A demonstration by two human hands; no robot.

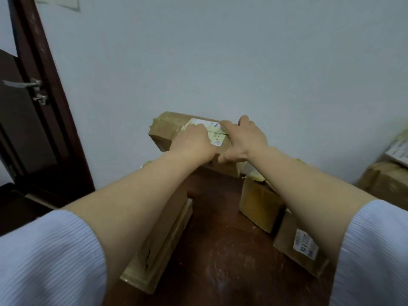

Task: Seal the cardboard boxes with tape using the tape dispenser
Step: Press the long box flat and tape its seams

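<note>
A brown cardboard box (164, 129) with a white shipping label on top stands at the far end of the dark wooden table (220, 250), against the wall. My left hand (192, 143) lies palm down on its top, fingers over the label. My right hand (242, 140) grips the box's right end, fingers over the far edge and thumb on the near side. No tape dispenser is in view.
A long flat box (163, 235) lies under my left forearm. Two smaller boxes (258, 202) (295, 244) sit at the right of the table. More boxes (388, 180) are stacked at the far right. A dark door (26, 120) stands at the left.
</note>
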